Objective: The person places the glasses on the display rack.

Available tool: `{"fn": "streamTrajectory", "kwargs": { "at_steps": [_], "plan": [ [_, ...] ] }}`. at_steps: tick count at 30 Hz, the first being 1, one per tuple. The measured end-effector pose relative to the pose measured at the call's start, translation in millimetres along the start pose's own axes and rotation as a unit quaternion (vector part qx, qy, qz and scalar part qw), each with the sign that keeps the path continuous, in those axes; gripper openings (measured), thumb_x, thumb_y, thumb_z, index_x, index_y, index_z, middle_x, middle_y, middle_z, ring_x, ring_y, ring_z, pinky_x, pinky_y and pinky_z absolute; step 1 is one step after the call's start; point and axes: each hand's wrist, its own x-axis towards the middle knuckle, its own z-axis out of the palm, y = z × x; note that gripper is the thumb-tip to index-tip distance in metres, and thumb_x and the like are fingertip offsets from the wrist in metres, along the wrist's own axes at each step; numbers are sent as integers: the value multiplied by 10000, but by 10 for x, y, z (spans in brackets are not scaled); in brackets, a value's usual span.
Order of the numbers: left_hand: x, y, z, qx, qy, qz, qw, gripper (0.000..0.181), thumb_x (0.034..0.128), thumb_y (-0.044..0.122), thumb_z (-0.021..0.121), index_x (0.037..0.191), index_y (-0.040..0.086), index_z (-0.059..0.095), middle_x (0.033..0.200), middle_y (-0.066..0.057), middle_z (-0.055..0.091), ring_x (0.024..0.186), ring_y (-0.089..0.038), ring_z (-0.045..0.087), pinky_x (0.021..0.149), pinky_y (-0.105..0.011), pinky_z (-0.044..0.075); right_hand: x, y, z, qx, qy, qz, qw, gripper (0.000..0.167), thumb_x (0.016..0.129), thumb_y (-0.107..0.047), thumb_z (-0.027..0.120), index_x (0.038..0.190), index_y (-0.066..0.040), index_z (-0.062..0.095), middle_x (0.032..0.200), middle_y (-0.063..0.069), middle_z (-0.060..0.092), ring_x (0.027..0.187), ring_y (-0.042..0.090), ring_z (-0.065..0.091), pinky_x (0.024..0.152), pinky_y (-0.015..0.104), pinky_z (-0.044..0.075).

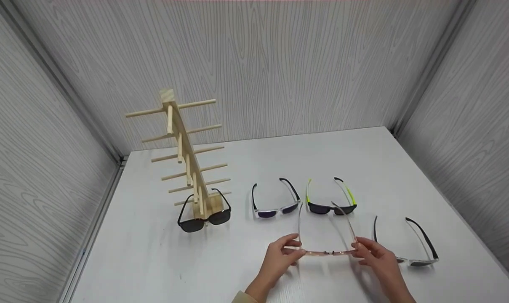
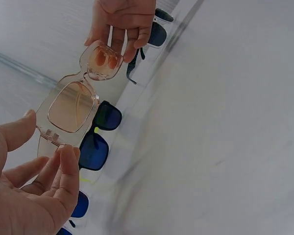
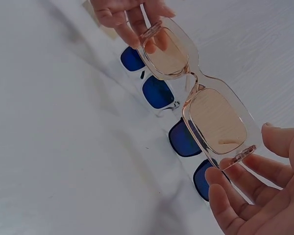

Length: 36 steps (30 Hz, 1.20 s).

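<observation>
My left hand (image 1: pixel 277 261) and right hand (image 1: pixel 380 263) hold a pair of clear-framed glasses with pale orange lenses (image 1: pixel 317 253) by its two front corners, above the table. Its arms point away from me. In the left wrist view, the left hand (image 2: pixel 36 191) pinches one hinge corner of the clear glasses (image 2: pixel 71 107) between thumb and fingers. The right wrist view has the right hand (image 3: pixel 264 181) pinching the other corner of the clear glasses (image 3: pixel 218 120). Under and behind them lie black sunglasses with yellow-green arms (image 1: pixel 332 209).
A wooden rack (image 1: pixel 187 151) with several pegs stands at the left, black sunglasses (image 1: pixel 206 221) at its base. Clear-framed sunglasses with black arms (image 1: pixel 277 210) lie mid-table. Another such pair (image 1: pixel 422 263) is beside my right hand. Wood-grain panels (image 1: pixel 254 67) enclose the white table (image 1: pixel 153 261).
</observation>
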Motion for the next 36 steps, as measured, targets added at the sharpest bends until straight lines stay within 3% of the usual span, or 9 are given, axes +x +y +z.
{"fn": "streamTrajectory", "kwargs": {
  "at_steps": [8, 15, 24, 32, 36],
  "plan": [
    [17, 14, -51, 28, 201, -11, 9998, 514, 808, 188, 733, 1255, 15, 549, 1067, -105, 629, 871, -171, 621, 656, -351, 544, 19, -89, 71, 95, -35, -154, 9998, 524, 885, -344, 634, 1279, -20, 517, 1177, 161, 608, 904, 157, 633, 786, 350, 511],
    [40, -4, -119, -42, 329, -70, 9994, 482, 808, 132, 727, 1247, 30, 558, 1063, -94, 623, 896, -220, 617, 637, -355, 548, 49, -147, 146, 71, -71, -200, 9997, 478, 895, -302, 630, 1272, -30, 524, 1158, 118, 625, 911, 151, 630, 780, 335, 510],
    [-6, 57, -218, -165, 427, -162, 9988, 489, 822, 107, 708, 1271, 27, 532, 1108, -122, 598, 904, -187, 622, 641, -360, 552, 86, -208, 263, 145, -144, -340, 9992, 463, 883, -290, 646, 1255, -33, 543, 1167, 130, 621, 917, 165, 628, 797, 377, 507],
    [-152, 356, -298, -259, 508, -128, 9983, 475, 824, 92, 701, 1256, -9, 532, 1099, -166, 589, 903, -206, 623, 656, -370, 552, 99, -243, 376, 295, -249, -519, 9979, 436, 879, -238, 655, 1243, -19, 553, 1169, 158, 612, 919, 189, 625, 751, 329, 517],
    [-183, 402, -330, -317, 555, -168, 9978, 476, 830, 75, 691, 1266, -14, 521, 1108, -164, 583, 905, -194, 622, 673, -388, 550, 110, -265, 427, 290, -264, -599, 9974, 429, 876, -225, 660, 1240, -24, 555, 1160, 142, 616, 927, 198, 621, 750, 321, 518]
  ]
}}
